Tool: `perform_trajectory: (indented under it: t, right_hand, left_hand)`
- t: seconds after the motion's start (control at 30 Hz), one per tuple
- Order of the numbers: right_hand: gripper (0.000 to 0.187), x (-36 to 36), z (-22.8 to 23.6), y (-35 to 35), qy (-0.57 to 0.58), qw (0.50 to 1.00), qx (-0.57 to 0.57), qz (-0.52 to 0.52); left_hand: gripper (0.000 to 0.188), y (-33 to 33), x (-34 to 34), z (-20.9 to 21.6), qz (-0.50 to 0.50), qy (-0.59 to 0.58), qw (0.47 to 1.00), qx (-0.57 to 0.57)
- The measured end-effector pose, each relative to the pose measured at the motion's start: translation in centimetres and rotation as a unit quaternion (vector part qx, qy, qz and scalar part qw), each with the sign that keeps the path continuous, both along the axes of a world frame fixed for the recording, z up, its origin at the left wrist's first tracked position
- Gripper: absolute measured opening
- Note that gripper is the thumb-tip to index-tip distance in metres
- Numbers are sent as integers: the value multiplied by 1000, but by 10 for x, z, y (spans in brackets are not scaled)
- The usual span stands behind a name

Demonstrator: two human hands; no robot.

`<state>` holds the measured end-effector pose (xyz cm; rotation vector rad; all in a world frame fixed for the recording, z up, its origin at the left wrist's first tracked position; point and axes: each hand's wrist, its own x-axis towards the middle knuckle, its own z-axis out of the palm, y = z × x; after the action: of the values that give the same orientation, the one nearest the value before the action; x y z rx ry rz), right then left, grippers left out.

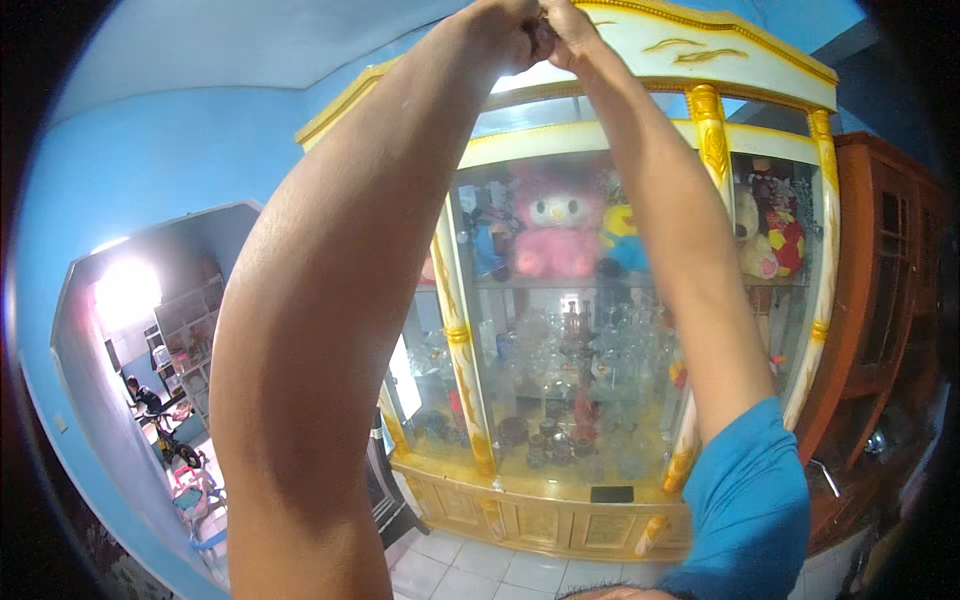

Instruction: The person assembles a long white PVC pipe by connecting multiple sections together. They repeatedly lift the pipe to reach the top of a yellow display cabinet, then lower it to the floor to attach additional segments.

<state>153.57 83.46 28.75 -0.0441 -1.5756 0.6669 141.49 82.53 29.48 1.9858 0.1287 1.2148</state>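
Observation:
Both my bare arms reach up high and meet at the top edge of the view. My left hand (522, 38) and my right hand (572, 38) are close together, seemingly touching, with their fingers curled in. The upper edge cuts off part of them, and whatever lies between the fingers is too dark and small to make out. Behind them stands a tall white and gold display cabinet (712, 135) with glass panes. A pink plush toy (556, 250) and a yellow and blue plush toy (622, 238) sit inside, above shelves of glassware (560, 350).
A brown wooden cabinet (860, 300) adjoins on the right. A flat dark rectangular object (612, 494) rests on the display cabinet's lower ledge. A black chair (390, 495) is partly behind my left arm. At left, a doorway opens to a room with a small bicycle (175, 445) and shelving.

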Motion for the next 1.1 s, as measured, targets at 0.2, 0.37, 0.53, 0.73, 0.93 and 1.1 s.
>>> perform_trajectory:
  t: [0.2,0.37,0.53,0.73,0.93,1.1]
  right_hand:
    - [27,2,-12,-13,-9,1000,0,-19]
    - [27,-60,-50,-63,-24,999,19,-10]
    - [27,-160,-108,-169,-33,999,17,0]
    - [24,-252,-173,-288,4,998,21,61]
    - [22,-274,-179,-324,-39,995,48,82]
    - [18,-257,-145,-279,54,998,6,10]
  left_hand:
    - [22,-34,-17,-45,-5,-44,998,-49]
    - [23,-121,-100,-116,14,-63,998,-9]
    - [25,-243,-196,-187,98,-75,992,-25]
    - [42,-361,-273,-243,183,-119,971,-99]
    - [43,-393,-300,-252,164,-113,977,-69]
    - [32,-346,-266,-217,183,-99,978,-31]
